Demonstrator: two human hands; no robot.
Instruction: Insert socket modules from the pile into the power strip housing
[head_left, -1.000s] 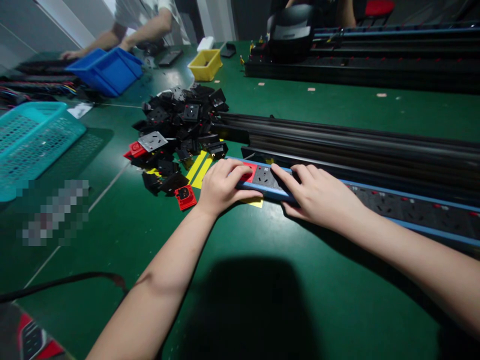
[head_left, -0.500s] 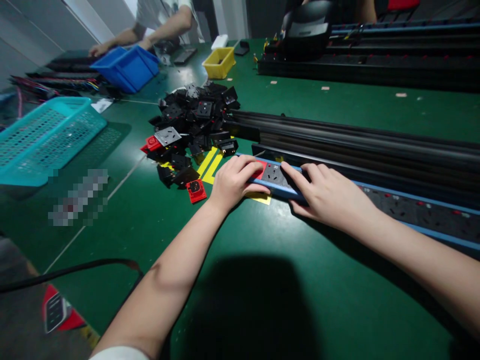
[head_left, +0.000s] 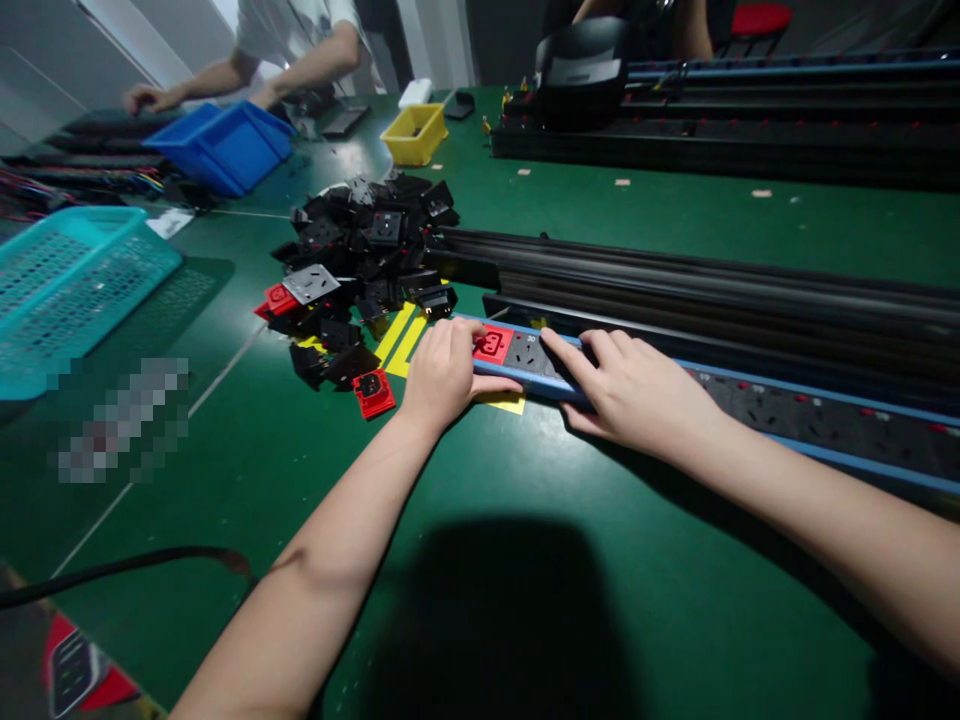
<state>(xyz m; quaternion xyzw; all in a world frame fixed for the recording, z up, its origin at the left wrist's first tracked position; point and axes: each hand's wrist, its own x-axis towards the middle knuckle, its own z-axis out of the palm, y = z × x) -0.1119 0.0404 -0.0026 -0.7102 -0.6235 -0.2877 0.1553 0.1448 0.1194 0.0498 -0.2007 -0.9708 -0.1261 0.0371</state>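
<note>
A long blue-edged power strip (head_left: 780,408) with a row of black sockets runs from the middle to the right edge. My left hand (head_left: 441,370) grips its left end, thumb along the near side and fingers over the top. Just right of those fingers a red socket module (head_left: 493,344) sits in the strip, then a black socket (head_left: 527,352). My right hand (head_left: 637,390) is wrapped round the strip further right, index finger stretched along the top; it hides some sockets. A loose red socket module (head_left: 373,392) lies near my left wrist.
Black socket modules (head_left: 386,230) lie heaped beyond my left hand. Black rails (head_left: 675,282) lie behind the strip. A turquoise basket (head_left: 82,290), a blue bin (head_left: 232,150) and a yellow bin (head_left: 415,138) stand on the green table (head_left: 600,560). A co-worker's arms (head_left: 315,65) reach behind the blue bin.
My left fingers have drawn back toward the strip's end, so more of the red socket shows. My right hand keeps its hold. The whole view has shifted slightly.
</note>
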